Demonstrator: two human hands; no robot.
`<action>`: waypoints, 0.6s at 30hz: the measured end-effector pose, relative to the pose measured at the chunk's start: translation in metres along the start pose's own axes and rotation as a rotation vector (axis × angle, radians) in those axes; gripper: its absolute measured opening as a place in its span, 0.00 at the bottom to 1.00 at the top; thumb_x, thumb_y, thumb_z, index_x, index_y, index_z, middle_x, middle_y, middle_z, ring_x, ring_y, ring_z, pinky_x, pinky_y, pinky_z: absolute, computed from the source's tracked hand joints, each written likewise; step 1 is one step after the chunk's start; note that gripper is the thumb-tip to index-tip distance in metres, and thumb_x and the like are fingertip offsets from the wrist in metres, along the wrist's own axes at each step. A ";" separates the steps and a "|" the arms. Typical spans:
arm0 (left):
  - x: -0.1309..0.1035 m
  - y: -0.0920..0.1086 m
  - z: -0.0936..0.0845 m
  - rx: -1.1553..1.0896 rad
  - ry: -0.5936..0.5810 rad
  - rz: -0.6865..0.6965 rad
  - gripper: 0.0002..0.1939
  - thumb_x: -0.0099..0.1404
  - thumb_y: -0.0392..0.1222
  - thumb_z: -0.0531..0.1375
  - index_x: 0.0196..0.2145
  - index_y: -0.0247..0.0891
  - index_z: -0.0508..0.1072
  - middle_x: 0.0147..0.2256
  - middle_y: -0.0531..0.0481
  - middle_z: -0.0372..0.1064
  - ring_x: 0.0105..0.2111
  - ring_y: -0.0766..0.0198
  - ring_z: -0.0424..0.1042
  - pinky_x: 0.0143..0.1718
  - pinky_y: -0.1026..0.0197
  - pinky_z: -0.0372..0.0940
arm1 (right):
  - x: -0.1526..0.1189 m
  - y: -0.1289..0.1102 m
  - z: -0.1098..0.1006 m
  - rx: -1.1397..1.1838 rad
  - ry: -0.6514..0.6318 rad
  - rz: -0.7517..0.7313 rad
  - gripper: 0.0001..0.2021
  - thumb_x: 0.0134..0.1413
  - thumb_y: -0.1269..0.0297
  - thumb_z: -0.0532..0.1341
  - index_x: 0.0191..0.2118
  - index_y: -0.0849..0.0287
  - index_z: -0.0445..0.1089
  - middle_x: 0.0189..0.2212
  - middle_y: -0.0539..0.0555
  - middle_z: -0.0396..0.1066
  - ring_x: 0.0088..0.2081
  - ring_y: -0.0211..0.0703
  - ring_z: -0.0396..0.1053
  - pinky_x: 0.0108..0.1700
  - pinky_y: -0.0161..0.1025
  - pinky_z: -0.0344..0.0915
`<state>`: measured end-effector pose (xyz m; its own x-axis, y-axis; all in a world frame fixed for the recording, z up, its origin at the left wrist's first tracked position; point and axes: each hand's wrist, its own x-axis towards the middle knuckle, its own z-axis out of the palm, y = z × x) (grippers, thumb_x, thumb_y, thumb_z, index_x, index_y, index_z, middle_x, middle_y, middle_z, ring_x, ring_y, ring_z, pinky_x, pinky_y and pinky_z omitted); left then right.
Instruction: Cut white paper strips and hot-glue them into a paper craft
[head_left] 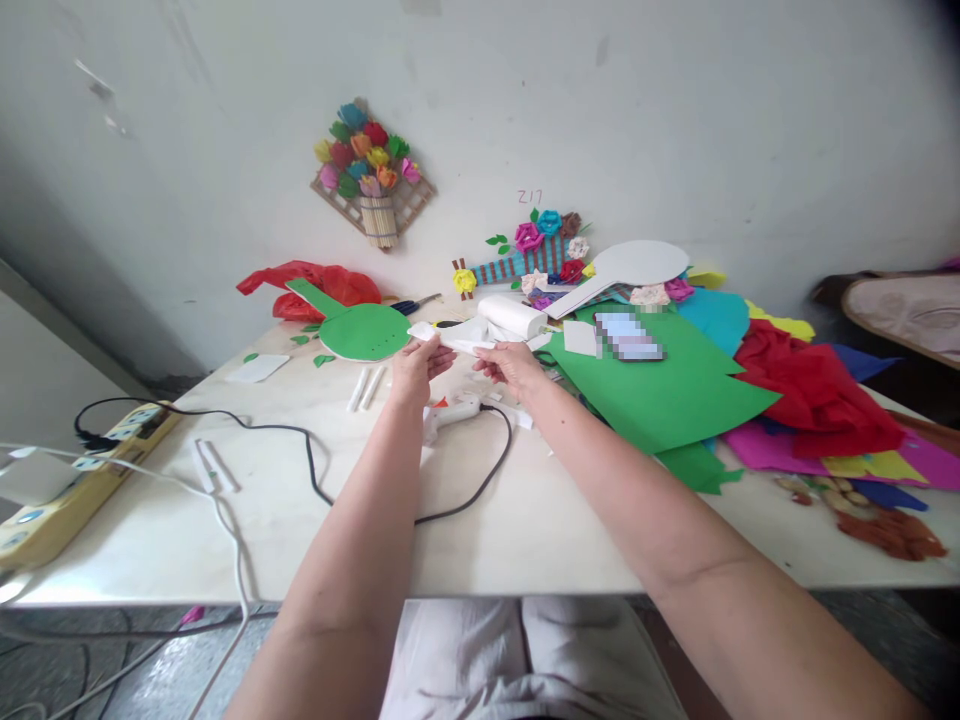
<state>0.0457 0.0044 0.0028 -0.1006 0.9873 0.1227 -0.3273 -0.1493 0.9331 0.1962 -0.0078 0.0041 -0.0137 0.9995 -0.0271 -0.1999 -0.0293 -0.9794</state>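
Observation:
A thin white strip, paper or tissue [459,344], stretches between my two hands above the middle of the table. My left hand [424,366] pinches its left part, and my right hand [513,366] grips the right part with bent fingers. Just behind the strip lies a white roll [513,316]. Under my hands rests a white glue gun [455,412] with a black cord, partly hidden by my left arm. Left of my left hand is a green paddle-shaped board [365,331], and white glue sticks [367,389] lie in front of it.
Green sheets [660,400], a phone [630,336] and a white paddle-shaped board [637,265] lie to the right, beside red crepe paper [817,390]. A power strip [82,480] with cords lines the left edge. Flower crafts [525,262] stand against the wall.

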 end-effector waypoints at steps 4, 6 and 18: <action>0.001 0.000 0.001 -0.045 0.023 -0.026 0.10 0.49 0.41 0.62 0.27 0.32 0.68 0.24 0.45 0.71 0.27 0.61 0.73 0.36 0.57 0.68 | -0.001 0.001 0.002 -0.022 0.002 -0.016 0.07 0.47 0.73 0.62 0.22 0.63 0.65 0.15 0.49 0.69 0.14 0.28 0.59 0.15 0.26 0.52; 0.002 0.000 0.002 -0.061 0.042 -0.038 0.09 0.49 0.40 0.60 0.28 0.32 0.68 0.23 0.46 0.70 0.26 0.61 0.73 0.35 0.57 0.68 | -0.001 0.002 0.003 -0.038 0.007 -0.017 0.07 0.47 0.73 0.62 0.21 0.64 0.66 0.15 0.50 0.69 0.14 0.27 0.59 0.15 0.26 0.52; 0.004 -0.001 0.003 -0.107 0.123 -0.042 0.06 0.49 0.35 0.58 0.28 0.32 0.66 0.22 0.48 0.69 0.24 0.62 0.72 0.36 0.56 0.69 | -0.004 0.003 0.005 -0.096 0.008 -0.047 0.08 0.48 0.71 0.61 0.21 0.64 0.66 0.16 0.50 0.69 0.14 0.27 0.59 0.15 0.26 0.52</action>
<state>0.0487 0.0084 0.0035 -0.1969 0.9797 0.0363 -0.4314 -0.1199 0.8941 0.1905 -0.0121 0.0021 0.0012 0.9998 0.0186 -0.1050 0.0186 -0.9943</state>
